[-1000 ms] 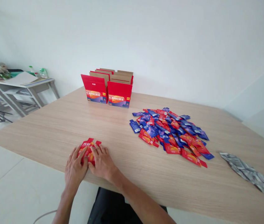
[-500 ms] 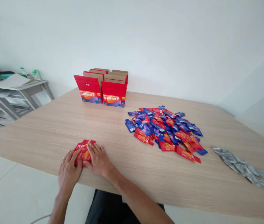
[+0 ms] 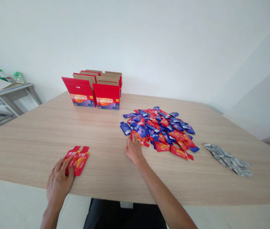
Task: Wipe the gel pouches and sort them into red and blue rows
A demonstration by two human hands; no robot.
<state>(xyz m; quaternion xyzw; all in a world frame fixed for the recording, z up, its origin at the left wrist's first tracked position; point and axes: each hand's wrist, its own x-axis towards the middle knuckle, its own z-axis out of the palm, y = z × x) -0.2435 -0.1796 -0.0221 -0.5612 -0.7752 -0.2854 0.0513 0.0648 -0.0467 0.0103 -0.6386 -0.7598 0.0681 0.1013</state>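
Observation:
Two red sachets with orange fruit print lie side by side, slightly overlapping, near the table's front edge. My left hand rests on the left one, fingers stretched over it and the thumb spread below. My right hand is at the near left edge of a loose pile of red and blue sachets. Its fingers are extended, with the tips touching a red sachet there; no grip on it shows.
Several open red cartons stand in two rows at the back of the wooden table. A crumpled grey striped item lies at the right. A side desk with paper and bottles stands at the left, against the white wall.
My right hand has left the two red sachets and moved right to the pile. My left hand stays on them. The view has shifted a little to the right.

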